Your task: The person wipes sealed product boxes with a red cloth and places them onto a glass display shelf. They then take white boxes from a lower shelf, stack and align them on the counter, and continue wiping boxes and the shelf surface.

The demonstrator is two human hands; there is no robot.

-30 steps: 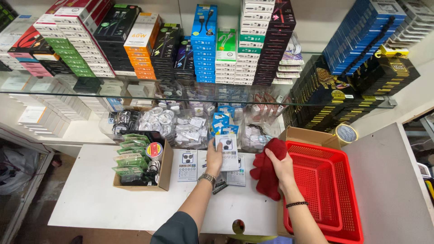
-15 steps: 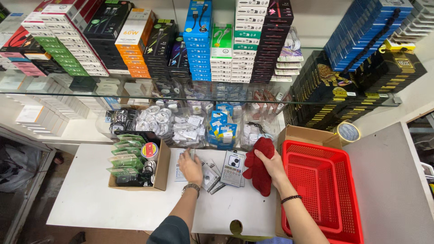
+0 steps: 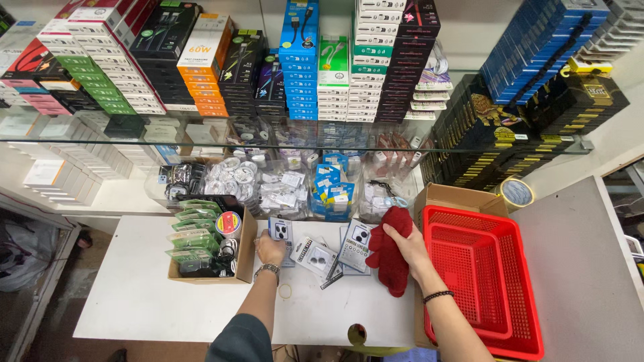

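- Fingers of our left hand curl round the lower edge of a small card pack, pinching it; the pack stands nearly upright, its long axis running away from us.
- Fingers of our right hand press together on a red cloth, bunching it against the white table; the cloth's long axis runs toward and away from us.
- Between the two hands lie two more packs, flat on the table, tilted at different angles, just right of the left hand and touching the cloth's left edge.
- We judge the right hand the nearer to these loose packs.
- A cardboard box of green packets sits just left of the left hand.
- A red basket stands right of the right hand.
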